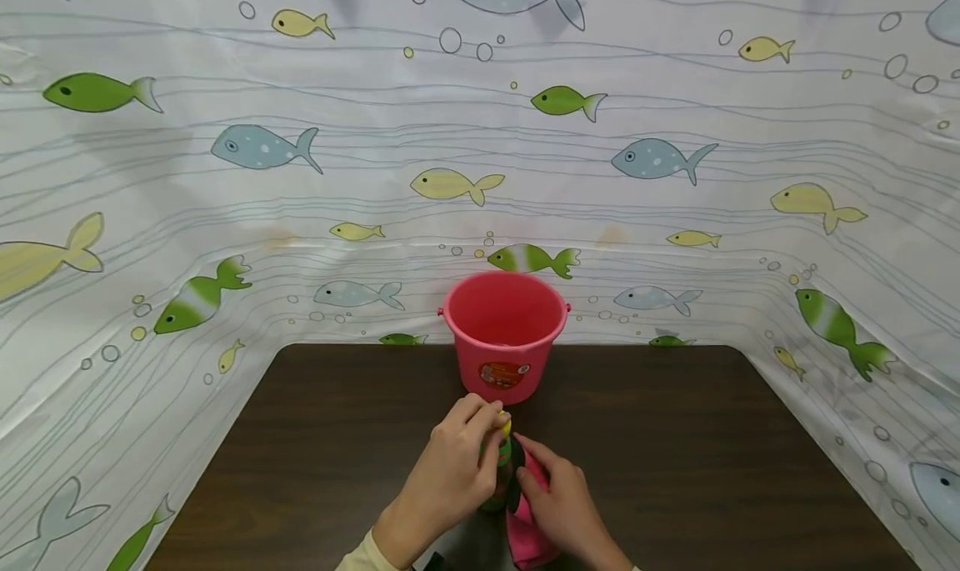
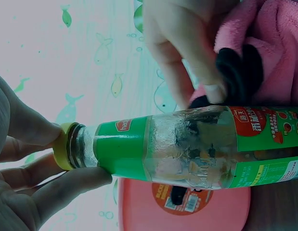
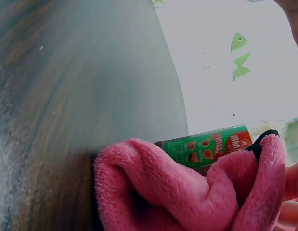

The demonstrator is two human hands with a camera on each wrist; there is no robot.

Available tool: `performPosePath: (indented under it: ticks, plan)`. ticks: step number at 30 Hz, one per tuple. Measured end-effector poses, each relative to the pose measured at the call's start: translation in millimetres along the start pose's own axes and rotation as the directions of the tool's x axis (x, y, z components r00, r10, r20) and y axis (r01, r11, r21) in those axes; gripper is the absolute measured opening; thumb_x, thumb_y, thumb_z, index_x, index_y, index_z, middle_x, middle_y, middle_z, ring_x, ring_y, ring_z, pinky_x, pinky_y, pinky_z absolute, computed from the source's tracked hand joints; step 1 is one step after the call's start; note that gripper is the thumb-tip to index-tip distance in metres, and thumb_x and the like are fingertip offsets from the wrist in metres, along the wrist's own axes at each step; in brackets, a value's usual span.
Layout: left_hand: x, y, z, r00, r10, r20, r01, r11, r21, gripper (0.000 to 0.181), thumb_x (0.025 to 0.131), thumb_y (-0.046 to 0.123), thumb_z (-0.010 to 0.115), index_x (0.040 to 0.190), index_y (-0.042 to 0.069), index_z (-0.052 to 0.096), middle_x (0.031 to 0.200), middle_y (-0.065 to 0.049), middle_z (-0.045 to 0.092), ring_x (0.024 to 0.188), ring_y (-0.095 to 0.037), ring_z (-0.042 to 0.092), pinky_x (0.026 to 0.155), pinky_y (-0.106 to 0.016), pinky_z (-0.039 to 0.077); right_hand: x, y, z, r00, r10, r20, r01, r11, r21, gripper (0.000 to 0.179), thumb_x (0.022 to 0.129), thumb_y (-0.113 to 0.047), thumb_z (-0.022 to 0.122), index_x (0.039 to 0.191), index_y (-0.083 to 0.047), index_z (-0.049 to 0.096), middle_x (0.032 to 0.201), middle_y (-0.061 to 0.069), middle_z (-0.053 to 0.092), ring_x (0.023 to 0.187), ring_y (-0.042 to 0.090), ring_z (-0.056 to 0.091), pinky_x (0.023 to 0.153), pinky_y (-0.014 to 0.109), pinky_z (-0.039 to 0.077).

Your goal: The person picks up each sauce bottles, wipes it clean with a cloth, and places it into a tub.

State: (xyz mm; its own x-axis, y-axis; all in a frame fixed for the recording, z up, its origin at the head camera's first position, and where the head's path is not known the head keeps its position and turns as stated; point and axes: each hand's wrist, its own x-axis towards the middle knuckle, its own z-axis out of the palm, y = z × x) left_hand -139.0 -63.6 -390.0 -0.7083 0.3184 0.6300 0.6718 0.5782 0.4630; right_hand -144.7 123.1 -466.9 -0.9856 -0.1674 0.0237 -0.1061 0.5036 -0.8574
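A glass bottle [image 2: 187,144] with green and red labels stands on the table in front of me, a yellow cap [image 2: 63,153] at its top. My left hand [image 1: 450,454] pinches the cap between thumb and fingers, one finger along the neck in the left wrist view. On the bottle's right side, my right hand [image 1: 564,498] holds a fluffy pink cloth [image 3: 163,192] with black trim. The cloth's black edge lies right at the glass, and its folds hide part of the bottle in the right wrist view.
Just behind the bottle stands a pink bucket [image 1: 471,358] with an orange-red sticker. The dark wooden table [image 1: 337,438] extends to both sides. A white sheet printed with fish [image 1: 360,137] walls off the back and sides.
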Motion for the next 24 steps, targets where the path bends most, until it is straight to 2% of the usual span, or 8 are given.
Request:
performPosePath:
  ticks: [2,4,7,11,18,22,24]
  plan:
    - [0.3,-0.2,-0.4,1.000,-0.003,0.001,0.003,1.000,0.000,0.024,0.086,-0.004,0.079,0.110,0.001,0.076,0.101,-0.003,0.067,0.093,-0.011,0.066,0.085,-0.030,0.065,-0.2,-2,0,1.000,-0.014,-0.020,0.014,1.000,0.007,0.042,0.106,-0.020,0.062,0.148,-0.018,0.063,0.111,0.009,0.078,0.070,0.003,0.063,0.066,0.023,0.054]
    - [0.3,-0.3,-0.6,1.000,-0.002,0.000,0.002,1.000,0.002,0.024,0.086,-0.004,0.079,0.109,0.001,0.076,0.101,-0.004,0.067,0.093,-0.011,0.066,0.085,-0.030,0.065,-0.8,-3,-1,0.999,-0.020,-0.035,0.021,1.000,0.021,0.041,0.105,-0.021,0.063,0.146,-0.018,0.064,0.126,0.010,0.076,0.075,0.003,0.066,0.069,0.023,0.054]
    - [0.1,-0.4,-0.5,1.000,0.006,-0.005,-0.006,1.000,0.004,0.022,0.086,-0.004,0.079,0.107,0.001,0.076,0.101,-0.004,0.067,0.094,-0.012,0.067,0.085,-0.031,0.065,-2.2,-7,-2,0.999,-0.015,-0.049,0.017,0.999,0.044,0.040,0.105,-0.021,0.064,0.145,-0.018,0.065,0.125,0.012,0.077,0.065,0.005,0.061,0.066,0.023,0.052]
    - [-0.2,-0.7,-0.3,1.000,0.016,-0.012,-0.016,1.000,0.003,0.020,0.087,-0.005,0.078,0.106,0.001,0.076,0.100,-0.004,0.066,0.092,-0.012,0.067,0.083,-0.029,0.065,-2.9,-13,-3,0.996,-0.023,-0.087,0.027,0.999,0.043,0.038,0.104,-0.020,0.065,0.143,-0.019,0.067,0.122,0.010,0.078,0.062,0.000,0.056,0.064,0.022,0.052]
    - [-1.1,-1.4,0.1,0.999,0.027,-0.017,-0.027,1.000,0.015,0.019,0.088,-0.006,0.077,0.106,0.000,0.076,0.100,-0.004,0.066,0.092,-0.013,0.066,0.079,-0.026,0.063,-3.8,-29,-7,0.979,-0.083,-0.184,0.090,0.996,0.027,0.036,0.102,-0.017,0.069,0.137,-0.023,0.071,0.125,0.005,0.078,0.084,0.001,0.068,0.074,0.020,0.056]
    - [-1.1,-1.7,1.0,1.000,0.023,-0.016,-0.022,1.000,0.020,0.019,0.087,-0.006,0.077,0.105,0.001,0.076,0.101,-0.004,0.066,0.093,-0.013,0.066,0.080,-0.026,0.064,-4.5,-39,-10,0.975,-0.088,-0.206,0.098,0.994,0.040,0.036,0.101,-0.017,0.070,0.137,-0.023,0.071,0.124,0.007,0.078,0.085,0.001,0.070,0.071,0.020,0.056]
    - [-0.7,-1.8,1.5,1.000,0.023,-0.018,-0.023,1.000,0.022,0.019,0.087,-0.006,0.078,0.104,0.001,0.077,0.101,-0.004,0.066,0.094,-0.013,0.067,0.082,-0.028,0.065,-4.6,-44,-12,0.975,-0.079,-0.210,0.093,0.994,0.057,0.036,0.101,-0.017,0.070,0.137,-0.022,0.071,0.123,0.007,0.079,0.078,0.002,0.069,0.066,0.020,0.056]
